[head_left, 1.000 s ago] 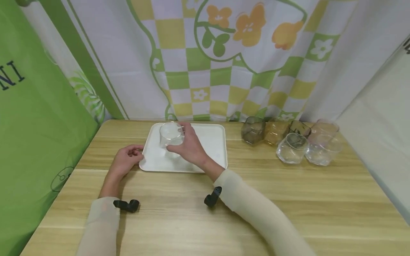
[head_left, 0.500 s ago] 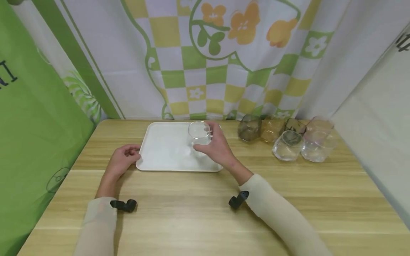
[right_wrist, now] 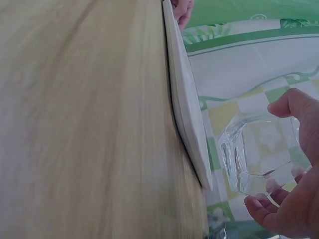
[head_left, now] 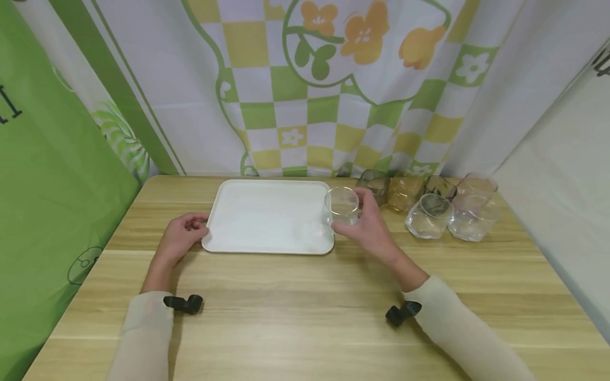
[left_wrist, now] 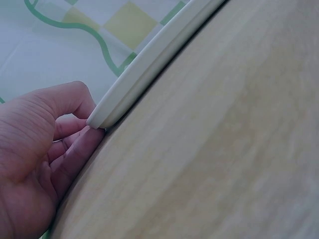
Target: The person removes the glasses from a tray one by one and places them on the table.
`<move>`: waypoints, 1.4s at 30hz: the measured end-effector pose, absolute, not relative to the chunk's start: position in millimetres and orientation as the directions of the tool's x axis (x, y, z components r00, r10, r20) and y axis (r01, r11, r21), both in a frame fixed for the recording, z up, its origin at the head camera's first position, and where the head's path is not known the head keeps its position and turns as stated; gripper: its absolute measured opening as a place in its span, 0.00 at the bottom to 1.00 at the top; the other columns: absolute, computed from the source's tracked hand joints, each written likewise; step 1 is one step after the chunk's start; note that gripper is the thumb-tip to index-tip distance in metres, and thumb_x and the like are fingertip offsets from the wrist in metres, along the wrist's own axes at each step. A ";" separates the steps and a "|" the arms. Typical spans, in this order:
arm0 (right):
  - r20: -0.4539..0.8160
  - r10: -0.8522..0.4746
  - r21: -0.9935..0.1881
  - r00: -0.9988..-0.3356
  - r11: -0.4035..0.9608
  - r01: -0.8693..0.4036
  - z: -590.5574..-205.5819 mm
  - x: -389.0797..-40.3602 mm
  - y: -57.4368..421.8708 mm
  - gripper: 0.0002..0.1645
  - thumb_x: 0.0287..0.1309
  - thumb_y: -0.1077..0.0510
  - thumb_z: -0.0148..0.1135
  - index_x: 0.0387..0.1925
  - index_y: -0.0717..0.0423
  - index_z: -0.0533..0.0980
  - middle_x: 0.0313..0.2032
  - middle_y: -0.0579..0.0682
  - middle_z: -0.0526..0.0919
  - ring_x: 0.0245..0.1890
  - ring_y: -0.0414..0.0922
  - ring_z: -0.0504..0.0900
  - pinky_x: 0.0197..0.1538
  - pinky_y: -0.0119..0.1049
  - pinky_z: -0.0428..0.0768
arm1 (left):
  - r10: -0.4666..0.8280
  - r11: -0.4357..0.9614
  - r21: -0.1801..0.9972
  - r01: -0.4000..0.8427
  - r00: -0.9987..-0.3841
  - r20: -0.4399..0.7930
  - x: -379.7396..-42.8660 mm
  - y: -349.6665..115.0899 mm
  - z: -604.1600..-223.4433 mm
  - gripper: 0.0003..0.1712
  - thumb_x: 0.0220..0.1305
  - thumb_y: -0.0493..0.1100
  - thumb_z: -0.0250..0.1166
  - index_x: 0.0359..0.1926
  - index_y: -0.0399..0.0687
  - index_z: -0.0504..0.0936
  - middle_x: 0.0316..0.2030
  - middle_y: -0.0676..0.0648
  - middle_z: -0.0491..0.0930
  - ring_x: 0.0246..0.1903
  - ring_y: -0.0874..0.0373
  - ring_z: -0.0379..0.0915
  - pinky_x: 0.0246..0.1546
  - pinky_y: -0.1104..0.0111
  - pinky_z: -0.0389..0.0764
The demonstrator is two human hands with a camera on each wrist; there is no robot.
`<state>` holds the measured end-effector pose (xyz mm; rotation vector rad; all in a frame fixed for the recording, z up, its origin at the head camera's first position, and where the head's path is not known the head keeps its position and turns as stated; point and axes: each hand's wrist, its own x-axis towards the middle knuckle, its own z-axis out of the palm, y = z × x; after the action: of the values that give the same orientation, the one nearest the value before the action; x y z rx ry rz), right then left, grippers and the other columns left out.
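Observation:
A clear, faceted drinking glass with a thin gold-coloured rim (head_left: 341,207) is in my right hand (head_left: 374,227), gripped between thumb and fingers. In the head view it is upright by the right edge of the white rectangular tray (head_left: 267,217). The right wrist view shows the glass (right_wrist: 259,154) raised off the table, just beyond the tray's end. At the tray's left edge is my left hand (head_left: 180,239). Its curled fingers (left_wrist: 75,102) pinch the tray's corner in the left wrist view. Nothing stands on the tray.
Several faceted glasses cluster at the back right: a grey one (head_left: 374,186), an amber one (head_left: 404,193), a pinkish one (head_left: 476,188) and clear ones, such as this front glass (head_left: 428,219). Behind the wooden table (head_left: 286,312) hangs a checked curtain (head_left: 324,111).
My right hand has carried the clear glass rightward from over the tray's left part to past its right edge. My left hand has stayed at the tray's left edge.

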<state>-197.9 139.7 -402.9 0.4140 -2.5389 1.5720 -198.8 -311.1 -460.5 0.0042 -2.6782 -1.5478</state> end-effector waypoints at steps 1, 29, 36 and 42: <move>0.240 -0.157 -0.858 -0.958 0.428 -0.286 -402.6 -196.3 144.0 0.50 0.47 0.63 0.79 0.67 0.66 0.60 0.57 0.66 0.71 0.52 0.61 0.75 0.52 0.51 0.78 | -0.024 0.501 0.865 0.024 -0.999 0.042 -199.1 -311.2 -460.5 0.21 0.63 0.32 0.65 0.57 0.29 0.81 0.37 0.41 0.77 0.33 0.60 0.70 0.31 0.76 0.74; 0.165 -0.023 -0.808 -0.986 0.570 -0.148 -404.4 -181.7 221.4 0.54 0.52 0.58 0.79 0.72 0.69 0.57 0.63 0.70 0.70 0.63 0.68 0.70 0.65 0.62 0.71 | -0.023 0.499 0.866 0.024 -0.999 0.040 -199.5 -311.1 -459.9 0.21 0.62 0.31 0.65 0.56 0.28 0.81 0.37 0.41 0.77 0.32 0.60 0.69 0.29 0.76 0.74; 0.179 -0.033 -0.793 -0.983 0.586 -0.164 -406.0 -182.3 224.7 0.52 0.53 0.59 0.78 0.71 0.70 0.59 0.63 0.71 0.70 0.63 0.70 0.70 0.64 0.63 0.71 | -0.027 0.490 0.871 0.020 -0.999 0.038 -199.4 -311.8 -460.9 0.21 0.63 0.31 0.65 0.57 0.29 0.80 0.38 0.40 0.77 0.33 0.60 0.70 0.30 0.76 0.74; 0.195 -0.043 -0.780 -0.980 0.599 -0.181 -407.5 -182.0 226.1 0.52 0.54 0.60 0.78 0.72 0.70 0.58 0.63 0.72 0.70 0.64 0.70 0.70 0.64 0.65 0.70 | -0.028 0.480 0.877 0.018 -0.999 0.036 -198.4 -310.9 -459.1 0.22 0.62 0.32 0.66 0.57 0.29 0.81 0.38 0.40 0.77 0.34 0.60 0.70 0.31 0.76 0.74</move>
<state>-182.0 226.1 -407.5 0.1883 -2.6677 1.3269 -198.4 -310.9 -459.1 0.0098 -2.6634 -1.5794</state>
